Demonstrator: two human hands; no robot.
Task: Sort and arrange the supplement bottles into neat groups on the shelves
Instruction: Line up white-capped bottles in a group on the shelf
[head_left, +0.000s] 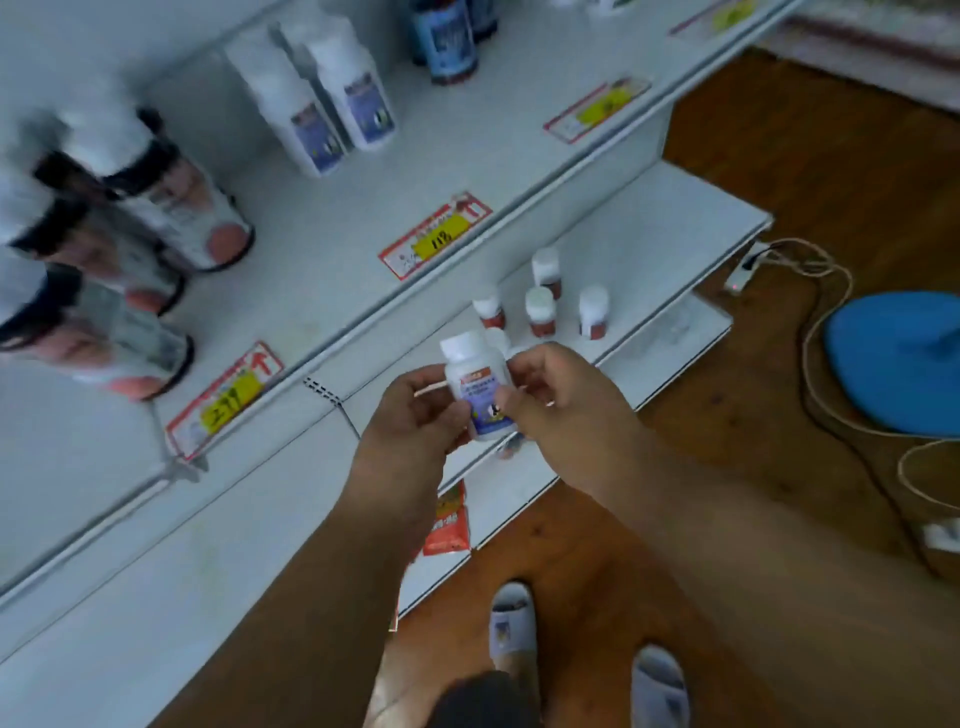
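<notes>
A small white bottle with a blue label (477, 379) is held upright in front of the shelves, gripped from both sides. My left hand (415, 415) curls round its left side and my right hand (550, 395) pinches its right side and lower label. On the upper shelf (332, 249) stand two tall white bottles with blue labels (332, 98), a dark blue bottle (449, 41) and, at the left, blurred white-and-black bottles with pink bases (135, 244). Several small white-capped red bottles (543, 301) stand on the lower shelf (660, 223).
Red-and-yellow price tags (434, 236) line the shelf edges. A red packet (449, 519) lies on the lowest shelf. On the wooden floor are a blue round object (898, 358), a power strip with cables (748, 265), and my slippered feet (587, 644).
</notes>
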